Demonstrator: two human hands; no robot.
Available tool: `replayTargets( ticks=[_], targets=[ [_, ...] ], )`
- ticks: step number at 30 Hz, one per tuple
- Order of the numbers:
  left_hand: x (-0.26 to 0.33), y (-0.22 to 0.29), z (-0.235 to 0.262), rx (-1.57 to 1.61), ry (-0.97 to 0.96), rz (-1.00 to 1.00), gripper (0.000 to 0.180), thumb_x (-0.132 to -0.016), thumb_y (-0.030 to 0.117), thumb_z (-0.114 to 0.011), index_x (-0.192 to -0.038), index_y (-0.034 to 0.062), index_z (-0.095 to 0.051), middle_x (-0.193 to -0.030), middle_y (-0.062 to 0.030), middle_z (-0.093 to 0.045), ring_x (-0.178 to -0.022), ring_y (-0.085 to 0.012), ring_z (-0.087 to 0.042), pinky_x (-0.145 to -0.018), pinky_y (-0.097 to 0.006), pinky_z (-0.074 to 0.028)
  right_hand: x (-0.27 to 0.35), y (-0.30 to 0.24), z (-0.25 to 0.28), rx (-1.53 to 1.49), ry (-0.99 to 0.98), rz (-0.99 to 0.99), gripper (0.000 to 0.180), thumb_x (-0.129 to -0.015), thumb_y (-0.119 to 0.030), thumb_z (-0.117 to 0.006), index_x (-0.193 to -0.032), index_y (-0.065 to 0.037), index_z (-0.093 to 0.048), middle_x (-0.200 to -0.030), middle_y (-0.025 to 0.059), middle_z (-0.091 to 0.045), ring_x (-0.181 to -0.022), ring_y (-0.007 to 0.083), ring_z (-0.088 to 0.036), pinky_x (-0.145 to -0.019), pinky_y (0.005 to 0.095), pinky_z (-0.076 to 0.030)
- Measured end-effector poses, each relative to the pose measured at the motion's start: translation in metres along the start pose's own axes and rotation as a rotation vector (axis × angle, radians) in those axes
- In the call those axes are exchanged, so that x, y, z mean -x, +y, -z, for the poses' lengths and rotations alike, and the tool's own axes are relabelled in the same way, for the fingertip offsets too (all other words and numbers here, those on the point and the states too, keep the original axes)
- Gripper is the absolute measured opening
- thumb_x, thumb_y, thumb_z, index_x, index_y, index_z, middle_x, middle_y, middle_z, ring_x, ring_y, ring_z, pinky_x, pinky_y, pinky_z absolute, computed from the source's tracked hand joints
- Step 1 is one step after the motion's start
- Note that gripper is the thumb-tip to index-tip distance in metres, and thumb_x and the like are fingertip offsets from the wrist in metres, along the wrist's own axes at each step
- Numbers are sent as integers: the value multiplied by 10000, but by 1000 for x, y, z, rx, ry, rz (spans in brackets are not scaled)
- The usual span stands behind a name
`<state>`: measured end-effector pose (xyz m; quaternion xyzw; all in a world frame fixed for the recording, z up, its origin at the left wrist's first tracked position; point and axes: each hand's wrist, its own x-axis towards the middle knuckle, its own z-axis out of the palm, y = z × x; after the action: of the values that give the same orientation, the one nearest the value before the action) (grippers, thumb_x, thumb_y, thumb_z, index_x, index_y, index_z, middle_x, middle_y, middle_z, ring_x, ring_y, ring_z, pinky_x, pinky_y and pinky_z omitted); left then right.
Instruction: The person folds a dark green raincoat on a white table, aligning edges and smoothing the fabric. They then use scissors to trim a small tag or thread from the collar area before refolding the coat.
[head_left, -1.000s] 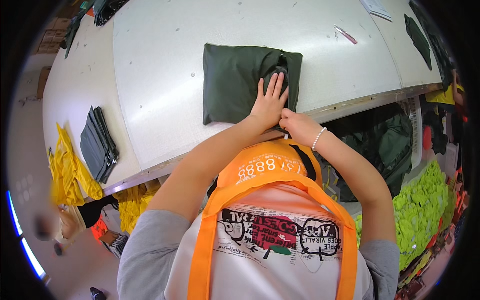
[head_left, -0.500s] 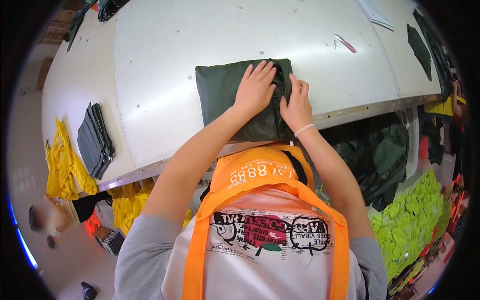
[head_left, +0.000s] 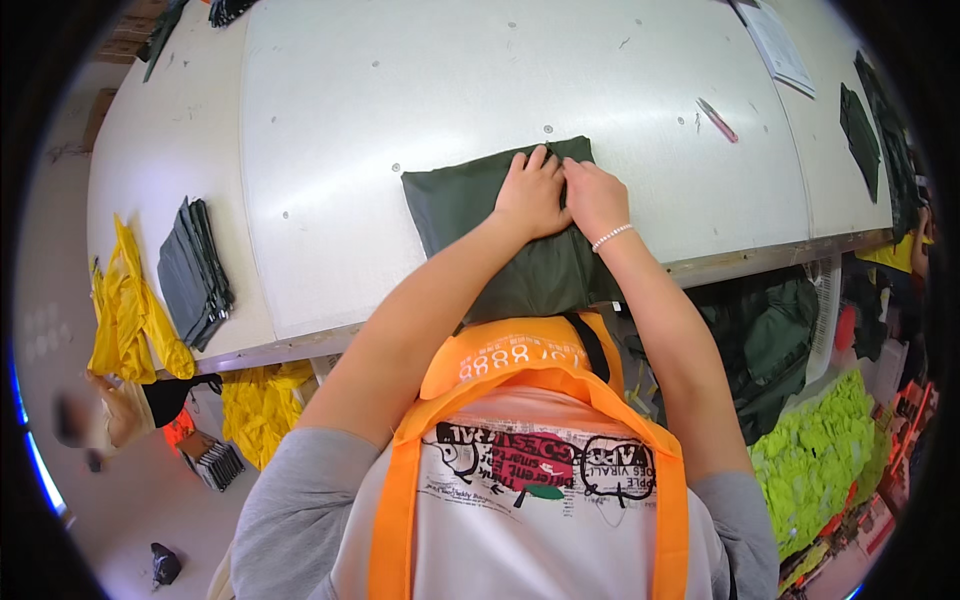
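A dark green folded garment (head_left: 452, 197) of smooth, slightly shiny cloth lies at the near edge of the table, squared into a flat bundle. On its far right part, my left hand (head_left: 534, 196) curls its fingers into the cloth beside the long opening or fold line. Close against it, my right hand (head_left: 598, 198) is closed with thumb and fingertips pinching the cloth near the far right corner. A beaded bracelet (head_left: 612, 237) circles my right wrist. The undersides of the fingers and the exact bit of cloth between them are hidden.
A white table (head_left: 330, 120) spans the view. Small pink-handled snips (head_left: 718, 121) and papers (head_left: 778, 50) lie right. At left are a dark folded stack (head_left: 193, 270) and yellow garments (head_left: 130, 305). Dark green cloth (head_left: 755, 340) and a lime heap (head_left: 815, 465) sit below right.
My right hand has closed from spread fingers into a pinch and come up beside the left. My left fingers, flatter before, now curl on the cloth. The view has shifted slightly.
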<state>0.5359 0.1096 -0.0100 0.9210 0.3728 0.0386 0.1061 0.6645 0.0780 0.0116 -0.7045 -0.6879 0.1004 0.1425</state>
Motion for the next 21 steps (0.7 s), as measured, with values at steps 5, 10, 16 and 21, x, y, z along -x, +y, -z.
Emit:
replayTargets(
  ticks=[5, 10, 16, 21],
  targets=[
    [-5, -40, 23, 608, -143, -60, 392, -809, 264, -584, -1118, 29, -640, -1281, -143, -560, -1283, -330, -401, -1051, -491, -302, 0, -2, 0, -145, 92, 24, 159, -870, -145, -528, -930, -92, -665, -796, 87, -630, -733, 307, -627, -636, 406, -511],
    [31, -61, 27, 110, 147, -1, 493, -858, 364, -576, -1303, 153, -543, -1433, -116, -415, -1335, -320, -348, -1089, -533, -247, -10, -13, 4, -138, 78, 31, 136, -838, -99, -575, -930, -58, -665, -812, 77, -590, -794, 281, -596, -674, 382, -512],
    [26, -62, 11, 122, 52, 33, 528, -876, 421, -524, -1342, 175, -504, -1458, -110, -380, -1332, -309, -345, -1076, -503, -259, -13, -21, -30, -26, 11, 201, 141, -798, -50, -586, -891, 44, -633, -907, 116, -562, -880, 287, -559, -733, 391, -503],
    [1, -72, 8, 528, 187, 354, 331, -901, 259, -521, -1197, 135, -601, -1130, -111, -618, -1096, -310, -537, -964, -444, -361, -50, -14, -25, -189, -128, 66, 161, -888, -88, -526, -946, 20, -631, -888, 178, -607, -851, 356, -587, -752, 441, -491]
  ],
)
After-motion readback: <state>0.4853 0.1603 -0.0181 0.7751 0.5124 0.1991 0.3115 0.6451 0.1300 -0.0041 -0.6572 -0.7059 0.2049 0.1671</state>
